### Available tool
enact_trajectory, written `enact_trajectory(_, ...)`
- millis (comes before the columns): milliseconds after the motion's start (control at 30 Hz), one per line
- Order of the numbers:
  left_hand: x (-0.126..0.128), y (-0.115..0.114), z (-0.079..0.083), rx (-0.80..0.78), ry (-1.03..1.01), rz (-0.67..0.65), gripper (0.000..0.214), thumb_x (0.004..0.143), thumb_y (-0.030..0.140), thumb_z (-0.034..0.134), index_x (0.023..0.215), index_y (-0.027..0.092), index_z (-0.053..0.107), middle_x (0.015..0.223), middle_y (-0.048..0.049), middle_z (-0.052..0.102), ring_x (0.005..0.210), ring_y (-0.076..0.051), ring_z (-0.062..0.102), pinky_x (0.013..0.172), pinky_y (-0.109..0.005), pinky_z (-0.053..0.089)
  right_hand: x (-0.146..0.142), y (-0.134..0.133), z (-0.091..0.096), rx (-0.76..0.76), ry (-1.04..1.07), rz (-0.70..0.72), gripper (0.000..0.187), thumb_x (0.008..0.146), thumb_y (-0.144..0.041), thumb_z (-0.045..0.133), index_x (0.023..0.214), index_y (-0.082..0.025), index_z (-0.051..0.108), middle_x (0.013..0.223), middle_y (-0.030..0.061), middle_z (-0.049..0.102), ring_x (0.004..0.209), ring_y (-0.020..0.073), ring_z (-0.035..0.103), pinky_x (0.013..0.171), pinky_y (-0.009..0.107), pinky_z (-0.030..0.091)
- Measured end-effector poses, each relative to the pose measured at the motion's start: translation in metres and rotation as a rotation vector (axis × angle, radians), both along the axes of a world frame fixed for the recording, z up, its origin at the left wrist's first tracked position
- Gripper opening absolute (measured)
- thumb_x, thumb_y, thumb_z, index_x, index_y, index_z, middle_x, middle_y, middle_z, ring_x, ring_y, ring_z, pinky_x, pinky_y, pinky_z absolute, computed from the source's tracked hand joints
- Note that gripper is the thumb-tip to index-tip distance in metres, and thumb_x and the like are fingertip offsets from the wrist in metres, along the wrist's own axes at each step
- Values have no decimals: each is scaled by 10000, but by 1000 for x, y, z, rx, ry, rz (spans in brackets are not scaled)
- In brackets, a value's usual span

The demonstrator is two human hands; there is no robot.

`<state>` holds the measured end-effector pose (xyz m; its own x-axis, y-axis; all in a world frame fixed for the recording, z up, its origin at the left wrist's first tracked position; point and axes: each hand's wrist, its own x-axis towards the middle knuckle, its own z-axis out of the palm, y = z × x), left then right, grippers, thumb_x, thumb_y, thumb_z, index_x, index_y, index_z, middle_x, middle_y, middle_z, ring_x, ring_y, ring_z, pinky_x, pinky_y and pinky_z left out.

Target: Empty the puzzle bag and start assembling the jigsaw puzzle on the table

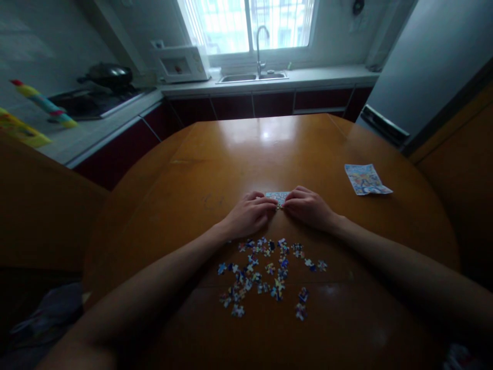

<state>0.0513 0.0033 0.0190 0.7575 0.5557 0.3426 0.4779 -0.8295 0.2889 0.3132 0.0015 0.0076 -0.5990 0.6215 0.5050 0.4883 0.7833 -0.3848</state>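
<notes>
Both my hands meet at the middle of the wooden table, over a partly joined jigsaw puzzle [278, 196] with a light blue picture. My left hand [250, 213] lies at the puzzle's left side, fingers together and tips at its near edge. From the right, my right hand [308, 208] closes its thumb and fingers at the same edge, where a small puzzle piece [279, 206] shows between the fingertips. Which hand grips that piece is hard to see. Loose jigsaw pieces [246, 280] lie scattered nearer to me, below the hands.
A creased picture sheet [365, 179] lies on the table [162, 205] to the right. Beyond the table are a sink [252, 77], a microwave [181, 64], and a stove with a dark pan [110, 75]. A fridge [431, 67] stands at the right.
</notes>
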Motion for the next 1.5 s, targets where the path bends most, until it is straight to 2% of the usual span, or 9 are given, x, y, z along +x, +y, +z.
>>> enact_trajectory(367, 1, -1, 2, -5, -12, -13, 371, 909, 129, 570, 1234, 278, 668, 1308, 20, 687, 1094, -239, 548, 1011, -451, 496, -3, 2, -2, 77, -99, -7, 256, 994, -226, 536, 914, -233, 779, 941, 71, 727, 872, 202, 567, 791, 363, 509)
enact_trajectory(667, 1, 0, -1, -7, -25, -23, 366, 925, 139, 553, 1252, 269, 656, 1292, 11, 688, 1077, -231, 531, 1007, -440, 491, -4, -2, 4, 28, -82, -11, 193, 954, -203, 579, 933, -226, 769, 1005, 86, 687, 968, 226, 561, 851, 394, 516)
enact_trajectory(867, 1, -2, 1, 3, 1, 24, 474, 948, 141, 512, 1399, 282, 549, 1456, 1, 565, 1198, -243, 467, 1085, -454, 448, 4, 4, -6, 61, 150, -218, 206, 881, -81, 589, 898, -195, 760, 939, 98, 679, 928, 246, 572, 809, 406, 517)
enact_trajectory(1033, 2, -4, 2, 42, 84, 67, 424, 986, 222, 510, 1397, 308, 565, 1548, -18, 449, 1312, -286, 380, 1144, -507, 400, 5, -1, -7, 24, 115, -192, 151, 899, -150, 644, 890, -217, 780, 966, 92, 682, 943, 249, 569, 812, 412, 520)
enact_trajectory(1167, 3, -5, 1, 69, 117, 82, 352, 1037, 321, 472, 1358, 332, 616, 1546, -22, 442, 1337, -288, 368, 1167, -517, 371, -1, -6, -4, 23, 58, -172, 135, 931, -232, 662, 921, -242, 797, 1014, 90, 690, 962, 247, 562, 825, 416, 526)
enact_trajectory(1333, 4, -6, 0, 47, 139, 118, 337, 1043, 386, 470, 1334, 364, 639, 1541, -15, 444, 1349, -300, 358, 1159, -537, 370, -3, -7, -6, 14, -15, -124, 230, 961, -181, 602, 976, -290, 804, 1097, 74, 700, 1033, 248, 561, 893, 436, 529)
enact_trajectory(1500, 4, -5, -2, 47, 148, 118, 345, 1039, 372, 475, 1348, 363, 628, 1561, -13, 416, 1354, -306, 346, 1169, -547, 355, -2, -5, -8, 6, 23, -192, 198, 920, -154, 642, 949, -258, 808, 1072, 87, 701, 1026, 263, 559, 880, 441, 538)
